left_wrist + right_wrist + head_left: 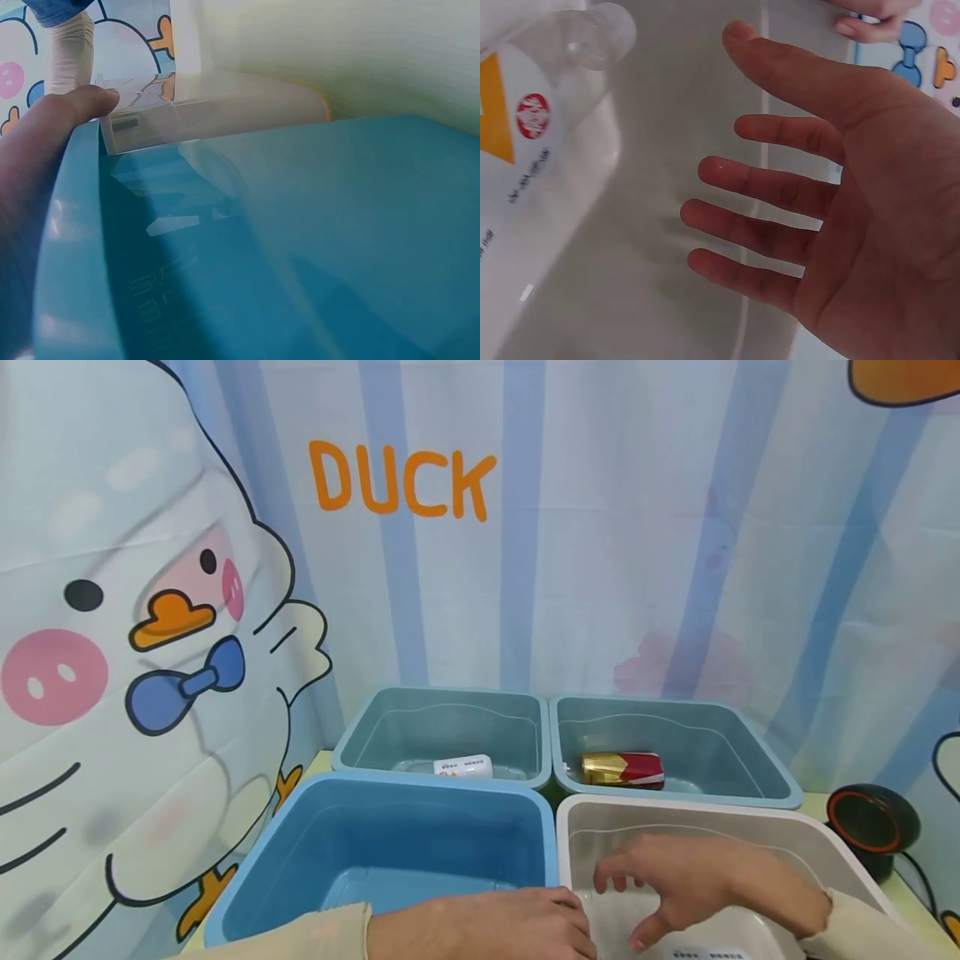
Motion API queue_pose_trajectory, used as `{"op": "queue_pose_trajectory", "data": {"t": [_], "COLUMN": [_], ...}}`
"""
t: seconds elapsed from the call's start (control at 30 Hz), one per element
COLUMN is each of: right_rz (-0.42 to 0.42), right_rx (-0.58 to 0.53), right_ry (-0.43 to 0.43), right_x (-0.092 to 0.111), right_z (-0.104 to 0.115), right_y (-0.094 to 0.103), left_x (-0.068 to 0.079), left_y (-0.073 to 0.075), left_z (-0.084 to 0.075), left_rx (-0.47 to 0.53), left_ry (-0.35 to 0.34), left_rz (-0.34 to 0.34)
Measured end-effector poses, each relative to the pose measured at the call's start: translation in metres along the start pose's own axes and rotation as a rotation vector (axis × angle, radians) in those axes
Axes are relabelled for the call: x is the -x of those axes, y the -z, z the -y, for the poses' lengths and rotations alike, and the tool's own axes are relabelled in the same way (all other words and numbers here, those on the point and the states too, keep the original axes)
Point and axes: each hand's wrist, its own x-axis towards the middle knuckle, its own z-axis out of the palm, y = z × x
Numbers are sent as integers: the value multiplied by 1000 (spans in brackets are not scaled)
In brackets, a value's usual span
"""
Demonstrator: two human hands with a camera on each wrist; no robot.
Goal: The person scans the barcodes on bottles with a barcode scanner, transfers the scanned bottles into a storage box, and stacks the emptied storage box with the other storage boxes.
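My right hand (675,881) hovers inside the light grey bin (675,810), its fingers spread and nothing in its grasp. A clear plastic bottle (604,37) with a white and orange label lies in that bin, apart from the fingertips (712,171); in the head view only its label (708,953) shows at the bottom edge. My left hand (495,927) is at the rim between the blue bin (442,785) and the grey one, fingers loosely bent. In the left wrist view, its thumb (94,100) lies by the blue rim (75,247).
Behind stand two teal bins. The left one (442,693) holds a white can-like item (465,767), the right one (652,703) a gold and red can (622,770). A black round device (872,818) with a cable sits at the right. A printed curtain (570,527) hangs behind.
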Motion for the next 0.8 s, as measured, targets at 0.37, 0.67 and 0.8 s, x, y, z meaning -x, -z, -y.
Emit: {"op": "queue_pose_trajectory", "data": {"t": [0.37,0.67,0.8], "right_rz": [128,227,253], "right_rx": [7,17,14], "right_ry": [142,-19,-49], "right_x": [-18,-25,-27], "right_z": [-15,-16,-16], "right_y": [-25,-40,-44], "left_x": [0,1,2], "left_y": [-1,-2,-1], "left_z": [0,-2,-2], "left_rx": [-16,-4,20], "left_ry": [10,-5,2], "left_rz": [-12,-33,-38]}}
